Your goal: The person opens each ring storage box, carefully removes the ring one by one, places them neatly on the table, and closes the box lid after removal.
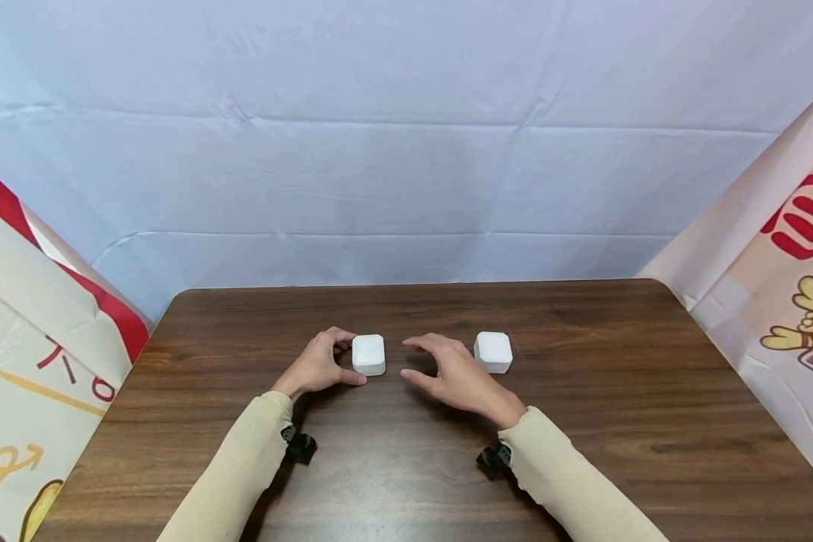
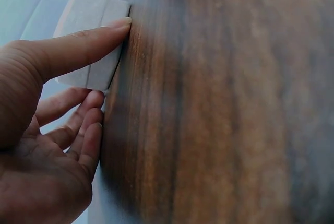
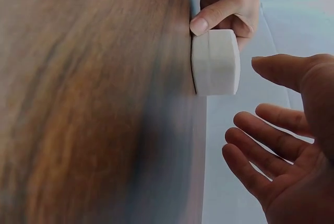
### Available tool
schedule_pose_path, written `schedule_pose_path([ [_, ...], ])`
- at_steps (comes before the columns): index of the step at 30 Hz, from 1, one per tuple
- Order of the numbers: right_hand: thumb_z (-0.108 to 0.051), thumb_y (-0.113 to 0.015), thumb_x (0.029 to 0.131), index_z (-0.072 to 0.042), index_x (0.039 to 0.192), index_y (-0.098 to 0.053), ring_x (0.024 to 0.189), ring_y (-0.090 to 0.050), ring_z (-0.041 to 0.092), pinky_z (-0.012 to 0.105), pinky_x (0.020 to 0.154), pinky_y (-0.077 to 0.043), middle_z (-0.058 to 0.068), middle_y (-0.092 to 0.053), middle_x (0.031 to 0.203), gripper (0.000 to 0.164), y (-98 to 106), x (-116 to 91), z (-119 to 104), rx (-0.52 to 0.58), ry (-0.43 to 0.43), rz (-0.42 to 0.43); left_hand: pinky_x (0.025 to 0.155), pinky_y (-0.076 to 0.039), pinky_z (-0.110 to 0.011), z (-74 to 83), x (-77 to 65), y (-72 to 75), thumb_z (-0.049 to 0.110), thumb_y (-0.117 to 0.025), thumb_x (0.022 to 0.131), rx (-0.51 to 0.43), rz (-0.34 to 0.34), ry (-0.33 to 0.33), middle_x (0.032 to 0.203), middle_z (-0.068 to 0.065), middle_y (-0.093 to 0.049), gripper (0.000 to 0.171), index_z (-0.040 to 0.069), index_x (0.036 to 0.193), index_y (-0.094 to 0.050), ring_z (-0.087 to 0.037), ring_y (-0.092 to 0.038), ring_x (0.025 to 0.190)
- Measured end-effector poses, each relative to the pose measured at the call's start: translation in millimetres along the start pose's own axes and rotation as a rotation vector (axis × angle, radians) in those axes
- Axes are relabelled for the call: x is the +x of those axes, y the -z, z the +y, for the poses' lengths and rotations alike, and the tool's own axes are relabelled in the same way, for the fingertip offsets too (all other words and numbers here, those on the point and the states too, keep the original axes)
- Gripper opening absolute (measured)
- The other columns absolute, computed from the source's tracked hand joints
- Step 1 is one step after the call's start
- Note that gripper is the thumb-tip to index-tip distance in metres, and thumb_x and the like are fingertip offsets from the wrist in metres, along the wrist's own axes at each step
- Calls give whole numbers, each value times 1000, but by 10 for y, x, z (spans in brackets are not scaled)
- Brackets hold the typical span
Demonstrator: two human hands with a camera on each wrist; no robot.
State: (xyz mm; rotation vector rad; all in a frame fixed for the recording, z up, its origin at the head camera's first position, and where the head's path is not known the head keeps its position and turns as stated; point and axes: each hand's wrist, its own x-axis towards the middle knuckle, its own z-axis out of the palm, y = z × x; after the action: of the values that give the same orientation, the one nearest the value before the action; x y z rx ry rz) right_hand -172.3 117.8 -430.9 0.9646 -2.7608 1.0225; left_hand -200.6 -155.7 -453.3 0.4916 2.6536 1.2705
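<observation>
A small white box (image 1: 369, 354) with cut corners and a seam round its side rests on the wooden table. My left hand (image 1: 321, 362) holds it from the left; the thumb (image 2: 99, 41) lies along its near face and the fingers (image 2: 91, 98) curl at its left side. To the right of this box, my right hand (image 1: 455, 374) is apart from it, thumb and fingers spread and pointing toward it, with nothing held. Just beyond the back of the right hand sits a second white box (image 1: 493, 351) of like shape.
The dark wooden table (image 1: 616, 421) has rounded far corners. A pale cloth (image 1: 379, 150) hangs behind it. Printed curtains stand at the left (image 1: 34, 376) and right (image 1: 786, 301) sides. Each wrist carries a small black camera (image 1: 301, 446).
</observation>
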Motion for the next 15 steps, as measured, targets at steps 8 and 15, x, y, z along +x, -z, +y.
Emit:
schedule_pose_path([
  [8,-30,-76,94,-4,135,-62,118,-62,25,46,97,-50,8,-64,130,50,-68,106,-4,18,-3,-24,96,-47,-47,-6,6,6,14,-96,70,-2,-10,-8,115,-11,-60,66,-3,126,-66,-29,-55,107],
  [15,-29,-78,92,-4,135,-62,121,-61,25,47,101,-47,9,-64,130,53,-131,192,31,25,-21,-43,98,-46,-48,13,5,15,12,-95,70,-17,-16,-8,114,-11,-60,65,-3,126,-65,-29,-54,108],
])
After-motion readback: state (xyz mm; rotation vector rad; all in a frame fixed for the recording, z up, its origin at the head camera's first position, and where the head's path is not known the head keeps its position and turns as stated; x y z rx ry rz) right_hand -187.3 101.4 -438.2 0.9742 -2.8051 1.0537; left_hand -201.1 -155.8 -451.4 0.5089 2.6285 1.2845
